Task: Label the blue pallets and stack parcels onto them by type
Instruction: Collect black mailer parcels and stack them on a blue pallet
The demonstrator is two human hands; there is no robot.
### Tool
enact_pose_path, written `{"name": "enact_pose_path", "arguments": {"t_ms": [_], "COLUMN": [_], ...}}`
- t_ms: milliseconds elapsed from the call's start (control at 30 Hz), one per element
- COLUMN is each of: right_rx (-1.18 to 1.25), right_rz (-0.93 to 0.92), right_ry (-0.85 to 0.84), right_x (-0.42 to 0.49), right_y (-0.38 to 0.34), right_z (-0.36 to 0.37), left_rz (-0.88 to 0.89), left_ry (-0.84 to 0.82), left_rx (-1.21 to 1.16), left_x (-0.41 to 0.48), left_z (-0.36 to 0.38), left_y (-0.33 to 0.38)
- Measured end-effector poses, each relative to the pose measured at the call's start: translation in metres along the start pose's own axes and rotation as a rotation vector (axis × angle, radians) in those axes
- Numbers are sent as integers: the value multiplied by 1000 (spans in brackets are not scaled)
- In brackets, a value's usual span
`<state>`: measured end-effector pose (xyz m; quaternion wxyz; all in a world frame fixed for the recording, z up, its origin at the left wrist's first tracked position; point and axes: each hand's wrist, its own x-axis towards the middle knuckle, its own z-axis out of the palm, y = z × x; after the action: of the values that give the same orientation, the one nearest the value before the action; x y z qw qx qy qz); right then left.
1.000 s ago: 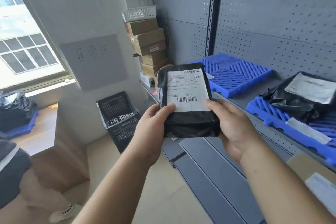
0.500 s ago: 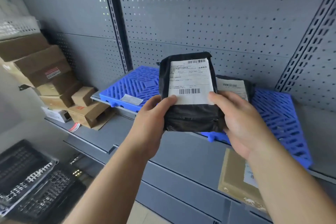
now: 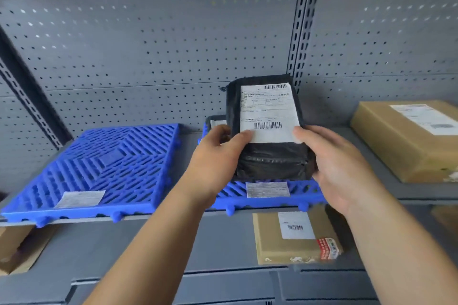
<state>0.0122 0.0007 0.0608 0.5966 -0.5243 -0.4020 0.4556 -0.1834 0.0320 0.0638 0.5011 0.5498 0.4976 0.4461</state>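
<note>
Both hands are on the black poly-bag parcel [image 3: 270,163]. The left hand [image 3: 213,158] wraps its lower left edge, thumb pressed on the bottom left corner of the shipping label [image 3: 269,114]. The right hand [image 3: 339,163] cups the lower right corner, thumb on the label's other bottom corner. Fingers behind the bag are hidden. Firm two-handed hold.

The parcel is in the air, tipped up with the label facing the person, over the front of the right-hand blue pallet [image 3: 309,192]. Can't tell for sure, but it looks clear of the pallet. That pallet has a paper tag [image 3: 268,189] at its front edge. Another black bagged parcel [image 3: 217,121] lies at its back, mostly hidden behind the held one. My read: black bags go here, and the step in hand is the set-down.

To do it well:
- Lay it flat, label up, squared on the rear bag or just in front of it.
- Don't cover the paper tag; it sits right under the parcel's bottom edge.
- The bag looks soft and will likely sag, so lower it level with both hands and release the thumbs last.
- Keep it inside the pallet rim, with no overhang off the shelf [image 3: 188,141] front.

The left blue pallet [image 3: 106,163] carries a white tag [image 3: 79,199]; the text on both tags is too blurred to read. I'd guess that one is for another type. A cardboard box [image 3: 406,141] sits on the shelf to the right, off any pallet. A taped box [image 3: 292,238] is on the level below. Grey pegboard [image 3: 148,44] is behind it all.
</note>
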Motion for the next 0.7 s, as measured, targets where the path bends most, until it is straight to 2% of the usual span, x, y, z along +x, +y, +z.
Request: {"name": "enact_pose_path", "arguments": {"t_ms": [133, 500, 700], "right_rx": [-16, -165, -295], "right_rz": [8, 19, 76], "right_ry": [13, 82, 21], "right_x": [10, 59, 74], "right_y": [-1, 22, 38], "right_z": [-22, -69, -73], "left_rz": [33, 124, 166], "left_ry": [-33, -37, -27], "left_rx": [85, 537, 818], "left_x": [11, 52, 64], "left_z": [22, 72, 85], "left_y": [4, -3, -4]}}
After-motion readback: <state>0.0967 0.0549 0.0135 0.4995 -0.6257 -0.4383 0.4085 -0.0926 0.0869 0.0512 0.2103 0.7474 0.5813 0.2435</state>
